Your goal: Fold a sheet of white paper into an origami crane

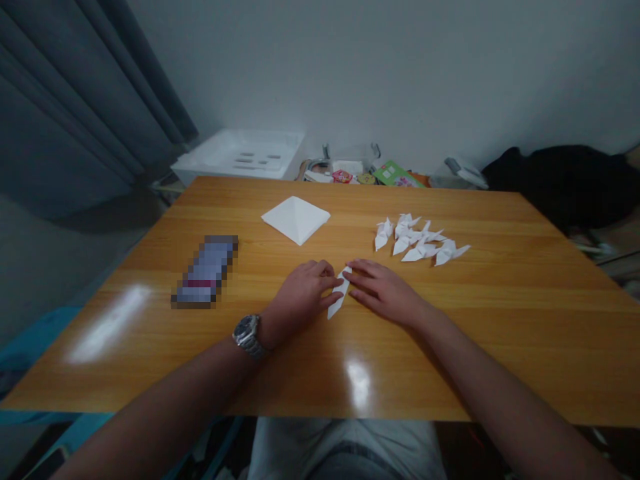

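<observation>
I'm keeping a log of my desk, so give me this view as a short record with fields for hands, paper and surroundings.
Left hand: thumb and finger on folded strip; watch on wrist
Right hand: fingertips at the strip's far end
Strip: white, narrow, pointed near end
Paper figures: white, clustered beyond the right hand
Creased sheet: white, diamond-shaped, beyond the left hand
Left side: pixelated rectangular object
Surface: glossy wood-grain table
Behind: white tray, left

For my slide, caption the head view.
Left hand and right hand at a narrow folded paper, white origami figures lying beyond.
</observation>
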Action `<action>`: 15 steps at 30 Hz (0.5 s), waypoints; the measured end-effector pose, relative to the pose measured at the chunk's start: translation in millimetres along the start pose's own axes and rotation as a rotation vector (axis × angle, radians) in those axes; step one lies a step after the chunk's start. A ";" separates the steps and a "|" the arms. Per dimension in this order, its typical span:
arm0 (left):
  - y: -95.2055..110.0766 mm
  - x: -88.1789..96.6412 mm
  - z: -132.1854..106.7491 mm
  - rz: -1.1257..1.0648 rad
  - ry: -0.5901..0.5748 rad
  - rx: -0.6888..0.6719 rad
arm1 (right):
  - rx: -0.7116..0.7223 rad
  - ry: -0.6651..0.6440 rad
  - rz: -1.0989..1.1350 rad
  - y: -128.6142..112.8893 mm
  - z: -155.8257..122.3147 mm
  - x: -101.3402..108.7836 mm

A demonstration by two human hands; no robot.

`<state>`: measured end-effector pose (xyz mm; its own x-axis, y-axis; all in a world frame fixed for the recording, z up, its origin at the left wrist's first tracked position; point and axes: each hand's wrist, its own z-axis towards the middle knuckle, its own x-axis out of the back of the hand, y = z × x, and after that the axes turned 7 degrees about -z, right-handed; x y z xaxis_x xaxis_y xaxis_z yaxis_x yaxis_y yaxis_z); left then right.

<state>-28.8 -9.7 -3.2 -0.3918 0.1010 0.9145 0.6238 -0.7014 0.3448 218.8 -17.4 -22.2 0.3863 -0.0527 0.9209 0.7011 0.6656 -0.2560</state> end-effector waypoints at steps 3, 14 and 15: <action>4.3 0.9 -0.9 0.052 -0.023 -0.038 | -0.021 -0.018 -0.015 0.5 -2.1 -1.3; 12.4 0.2 -7.3 0.043 -0.057 -0.131 | -0.048 -0.056 0.021 1.7 -2.2 0.3; 12.4 0.0 -7.5 0.042 -0.062 -0.130 | -0.048 -0.059 0.019 1.8 -2.2 0.4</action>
<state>-26.1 -23.7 -0.5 -0.3223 0.1101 0.9402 0.5446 -0.7909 0.2792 221.5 -17.9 -22.9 0.3646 0.0047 0.9311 0.7227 0.6292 -0.2861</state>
